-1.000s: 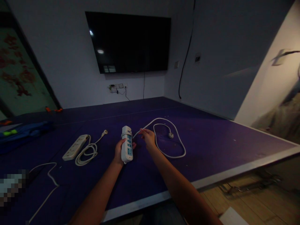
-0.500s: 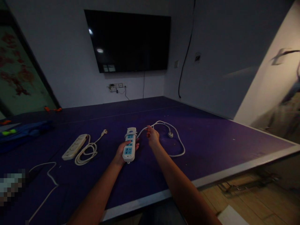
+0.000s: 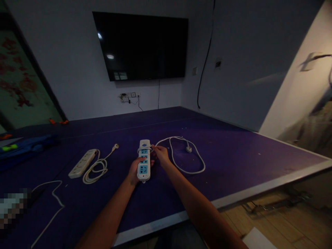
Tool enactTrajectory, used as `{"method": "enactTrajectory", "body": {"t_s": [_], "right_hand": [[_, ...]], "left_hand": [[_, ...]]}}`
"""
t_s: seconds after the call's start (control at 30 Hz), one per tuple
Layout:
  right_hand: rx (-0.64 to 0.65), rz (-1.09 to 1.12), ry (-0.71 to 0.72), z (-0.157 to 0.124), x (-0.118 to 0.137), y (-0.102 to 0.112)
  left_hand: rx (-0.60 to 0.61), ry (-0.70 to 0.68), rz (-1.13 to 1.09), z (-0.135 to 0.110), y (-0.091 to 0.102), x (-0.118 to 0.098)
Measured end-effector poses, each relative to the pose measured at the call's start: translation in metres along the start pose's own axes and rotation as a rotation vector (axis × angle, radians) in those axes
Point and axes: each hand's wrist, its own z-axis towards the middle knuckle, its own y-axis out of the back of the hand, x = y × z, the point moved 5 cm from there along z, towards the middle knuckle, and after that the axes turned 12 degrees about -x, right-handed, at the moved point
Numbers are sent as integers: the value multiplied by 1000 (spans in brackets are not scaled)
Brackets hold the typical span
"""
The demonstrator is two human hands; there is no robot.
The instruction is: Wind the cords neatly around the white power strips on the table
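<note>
My left hand (image 3: 135, 168) is closed around a white power strip (image 3: 144, 175) with blue socket faces, its thumb across the front and fingertips showing at the right side. The strip's white cord (image 3: 203, 162) is wrapped about its upper part. Close beside that wrap, my right hand (image 3: 160, 154) pinches the cord between thumb and fingers. From there the cord runs right in a wide loop on the purple tabletop, with its plug (image 3: 188, 149) lying inside the loop.
A second white power strip (image 3: 82, 163) with coiled cord and plug (image 3: 116, 146) lies to the left. Further left are a thin white cable (image 3: 55, 193), a pixelated patch and blue cloth (image 3: 36, 143). A pale edge (image 3: 272, 180) borders the purple table (image 3: 233, 166). A television (image 3: 145, 46) hangs on the wall.
My right hand has moved left and slightly down along the cord, up to the power strip's side. The left hand still holds the strip, which has turned slightly.
</note>
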Motion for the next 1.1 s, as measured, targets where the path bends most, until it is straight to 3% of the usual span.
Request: {"method": "enactTrajectory", "body": {"t_s": [0.23,0.5,0.73,0.87,1.0,1.1], "right_hand": [[-3,-22,91,0,4,-3],[-90,-28,222,-2,20,7],[-152,76,327,-3,40,16],[-228,140,264,6,36,24],[-376,138,72,19,15,37],[-379,125,-28,22,3,38]], "left_hand": [[15,-106,-202,-4,-3,-13],[61,30,-9,1,0,-4],[25,9,67,2,1,-2],[-13,-16,64,2,4,-2],[-23,-93,14,-1,6,-8],[16,-176,-59,-7,4,-13]]}}
